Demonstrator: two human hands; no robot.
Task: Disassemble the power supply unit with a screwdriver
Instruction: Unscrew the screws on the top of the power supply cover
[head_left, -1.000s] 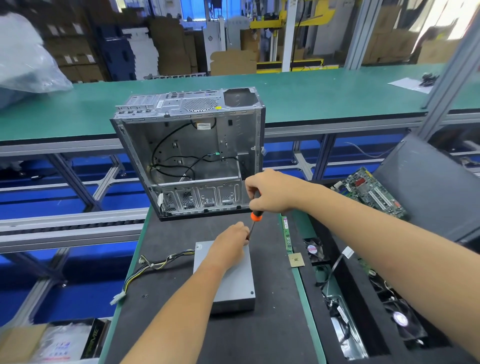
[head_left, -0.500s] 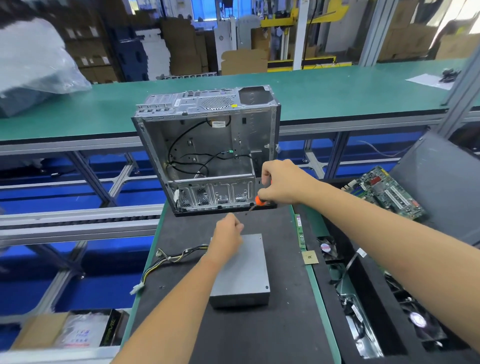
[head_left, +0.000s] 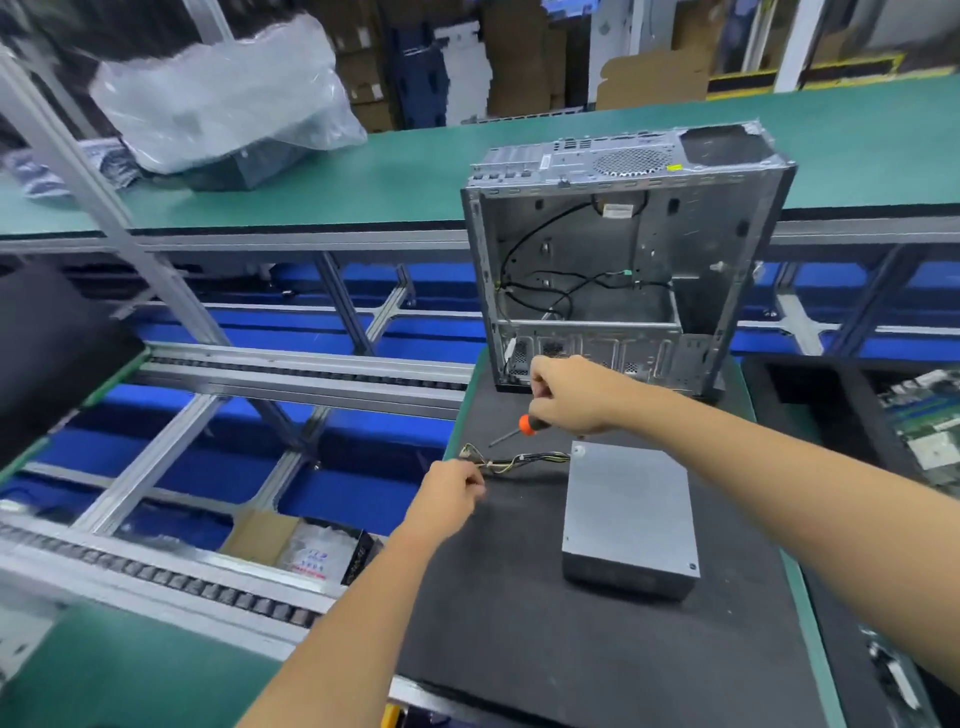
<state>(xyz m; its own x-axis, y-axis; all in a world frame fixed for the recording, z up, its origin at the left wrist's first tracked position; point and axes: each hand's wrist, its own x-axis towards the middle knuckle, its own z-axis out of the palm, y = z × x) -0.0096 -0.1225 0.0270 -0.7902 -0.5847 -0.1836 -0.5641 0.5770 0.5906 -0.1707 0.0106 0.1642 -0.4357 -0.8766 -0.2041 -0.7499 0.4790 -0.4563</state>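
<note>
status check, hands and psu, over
Right hand grips screwdriver, tip off the unit. Left hand at the cable bundle. Power supply unit flat on mat, nothing blocking.

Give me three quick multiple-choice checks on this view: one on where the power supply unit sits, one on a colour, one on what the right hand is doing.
1. Where does the power supply unit lie?
A. inside the computer case
B. on the dark mat, nearer the camera than the computer case
C. on the green conveyor belt

2. What colour is the collar of the screwdriver where the shaft begins?
A. orange
B. blue
C. yellow

3. What is the right hand doing?
A. resting flat on the unit
B. hanging idle
C. gripping the screwdriver above the mat

Answers:
1. B: the grey box lies flat on the dark mat in front of the open computer case.
2. A: an orange band shows between fist and shaft.
3. C: its fingers curl round the handle, tip pointing towards the cable bundle.
</note>
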